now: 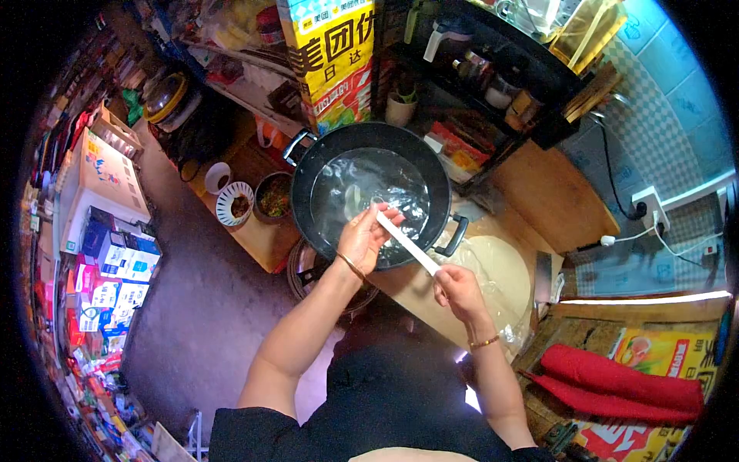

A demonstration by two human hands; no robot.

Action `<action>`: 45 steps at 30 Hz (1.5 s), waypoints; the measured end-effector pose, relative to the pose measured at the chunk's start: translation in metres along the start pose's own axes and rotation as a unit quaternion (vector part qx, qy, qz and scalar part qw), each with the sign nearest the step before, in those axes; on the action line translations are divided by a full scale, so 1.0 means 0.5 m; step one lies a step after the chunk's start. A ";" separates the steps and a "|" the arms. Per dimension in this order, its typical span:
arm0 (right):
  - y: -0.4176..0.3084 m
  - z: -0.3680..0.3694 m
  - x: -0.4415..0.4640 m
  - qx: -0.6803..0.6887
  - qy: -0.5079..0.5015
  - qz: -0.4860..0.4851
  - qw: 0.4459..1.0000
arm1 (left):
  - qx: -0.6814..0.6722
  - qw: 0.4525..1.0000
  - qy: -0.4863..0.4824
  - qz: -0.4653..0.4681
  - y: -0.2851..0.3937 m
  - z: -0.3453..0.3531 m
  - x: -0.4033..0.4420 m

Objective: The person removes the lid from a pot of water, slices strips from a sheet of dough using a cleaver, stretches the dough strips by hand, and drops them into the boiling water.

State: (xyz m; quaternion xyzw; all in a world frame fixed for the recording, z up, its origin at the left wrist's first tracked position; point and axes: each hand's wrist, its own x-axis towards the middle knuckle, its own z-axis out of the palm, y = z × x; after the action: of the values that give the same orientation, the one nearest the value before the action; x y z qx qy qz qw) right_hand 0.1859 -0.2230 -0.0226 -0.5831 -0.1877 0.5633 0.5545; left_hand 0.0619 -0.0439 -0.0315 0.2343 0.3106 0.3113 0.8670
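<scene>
The left hand [365, 239] and right hand [459, 292] grasp opposite ends of a flat white strip [409, 246] in their fingers, partly over a round black pot [369, 135] of water [335, 177].

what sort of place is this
Probably a cooking corner in a shop or crowded home: a black pan holds clear liquid, a white slotted basket stands nearby, and boxed goods crowd the left.

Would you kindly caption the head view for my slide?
A white strip, gripped by the right hand, meets the left hand over a black pan of liquid.
</scene>
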 end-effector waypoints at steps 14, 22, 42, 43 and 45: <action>0.007 0.007 0.007 -0.006 0.000 -0.040 0.999 | -0.004 0.999 0.001 -0.045 0.000 0.002 -0.012; -0.002 0.033 0.014 0.082 -0.011 -0.034 0.996 | -0.144 0.953 -0.108 -0.246 -0.068 0.002 -0.044; -0.025 0.046 0.028 0.088 -0.033 -0.032 0.995 | -0.077 0.965 -0.153 -0.198 -0.081 -0.002 -0.036; -0.030 0.054 0.028 0.062 -0.035 -0.039 0.997 | -0.045 0.976 -0.134 -0.168 -0.085 0.010 -0.049; -0.035 0.055 0.023 0.038 -0.026 -0.018 0.999 | -0.028 0.986 -0.119 -0.111 -0.071 0.014 -0.054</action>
State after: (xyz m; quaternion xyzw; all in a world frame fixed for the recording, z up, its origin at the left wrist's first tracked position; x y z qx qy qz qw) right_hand 0.1724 -0.1961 -0.0059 -0.5428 -0.1909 0.5751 0.5815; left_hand 0.0644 -0.0887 -0.0372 0.2089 0.2208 0.1916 0.9332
